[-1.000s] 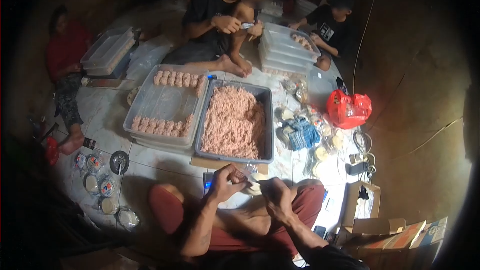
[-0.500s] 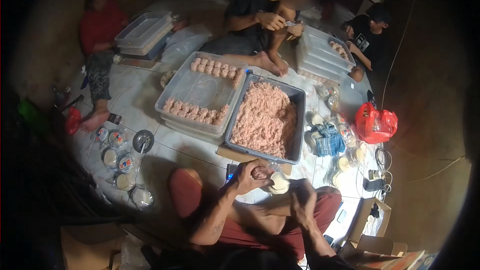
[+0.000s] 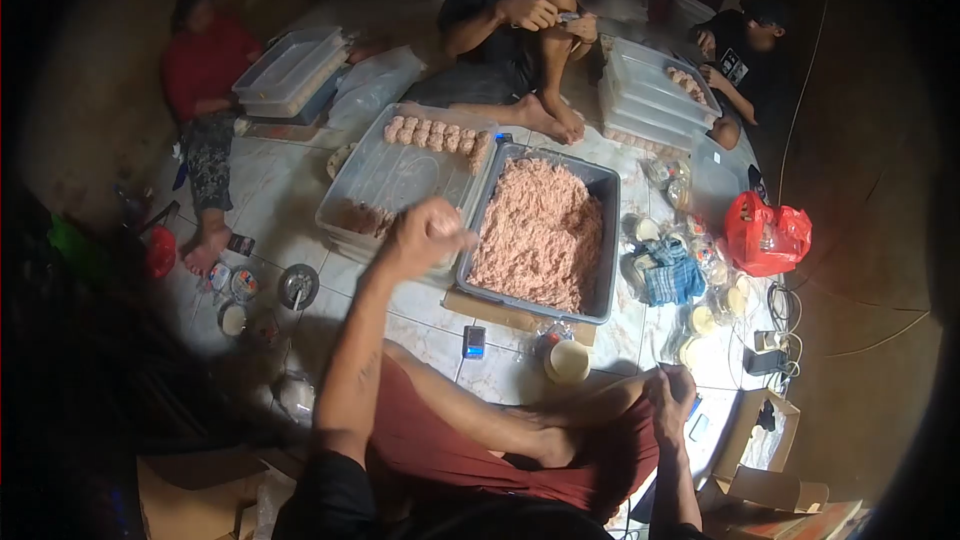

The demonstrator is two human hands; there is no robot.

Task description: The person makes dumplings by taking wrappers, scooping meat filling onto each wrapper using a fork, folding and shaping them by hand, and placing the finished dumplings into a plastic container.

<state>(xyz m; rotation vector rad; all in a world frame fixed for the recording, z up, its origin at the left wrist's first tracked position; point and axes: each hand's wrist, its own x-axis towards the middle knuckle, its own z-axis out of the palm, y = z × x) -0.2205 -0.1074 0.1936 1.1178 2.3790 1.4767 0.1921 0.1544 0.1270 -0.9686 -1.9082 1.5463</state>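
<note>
My left hand [image 3: 415, 240], blurred by motion, reaches over the near edge of the clear plastic tray [image 3: 335, 195] with its fingers curled round a pinkish ball of minced meat [image 3: 442, 224]. Rows of similar meat balls [image 3: 432, 135] line the tray's far side; my hand hides most of the near row. Right of the tray stands a dark grey tub [image 3: 612, 240] filled with minced meat [image 3: 535, 230]. Over my right knee, my right hand [image 3: 672, 402] is closed; what its fingers hold, if anything, I cannot make out. Pale round discs [image 3: 567, 361] lie stacked before the tub.
A small device with a blue screen [image 3: 474, 342] lies on the tiles. Packs of discs, a blue cloth [image 3: 668, 272] and a red plastic bag [image 3: 766, 233] sit at right. Three other people sit around, near stacked trays [image 3: 655, 90]. Cardboard boxes [image 3: 195, 500] stand near me.
My left hand has moved forward and left from above my lap to the tray, carrying the meat ball. My right hand has shifted right, away from the pale discs. The view has shifted slightly.
</note>
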